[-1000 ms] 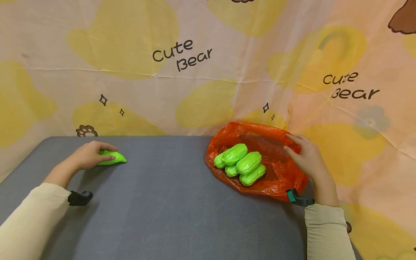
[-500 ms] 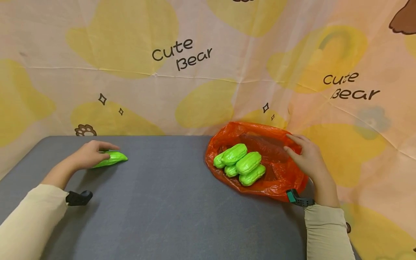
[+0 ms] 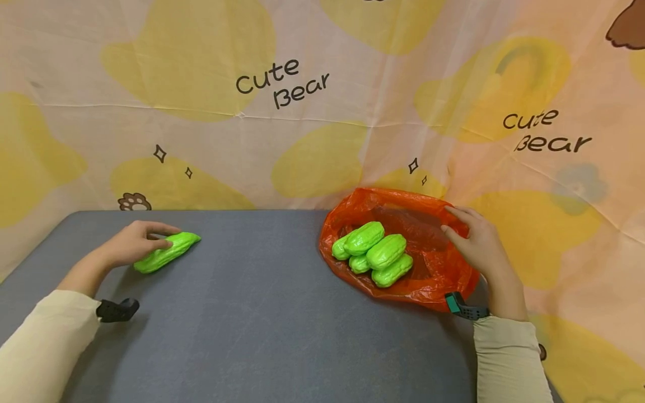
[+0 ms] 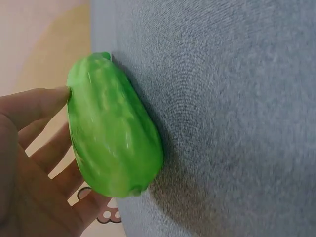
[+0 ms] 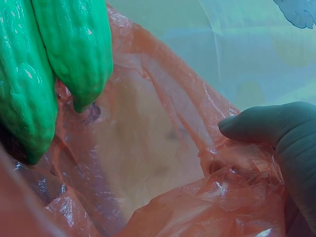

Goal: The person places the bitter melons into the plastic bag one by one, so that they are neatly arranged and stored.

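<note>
On the left of the grey table, my left hand (image 3: 132, 243) holds a bright green, bumpy bitter melon (image 3: 164, 254) with a pointed tip. In the left wrist view the thumb presses one side of the bitter melon (image 4: 112, 128), and the other fingers lie behind it, partly hidden. The melon is low at the tabletop, its tip aimed to the far right. My right hand (image 3: 476, 238) pinches the right rim of an open red plastic bag (image 3: 435, 280), as the right wrist view also shows around the thumb (image 5: 256, 123). Inside the bag is a pile of several green bitter melons (image 3: 385, 252).
A grey table (image 3: 262, 324) stretches between the two hands. Behind it and to the right hangs a patterned cloth (image 3: 211, 145) with yellow patches and lettering, close to the table's back edge. Dark bands (image 3: 118, 310) circle both wrists.
The bitter melon at my left hand has turned, its near end swinging toward me and more of it now showing. The left hand has shifted slightly left. Right hand and bag stay put.
</note>
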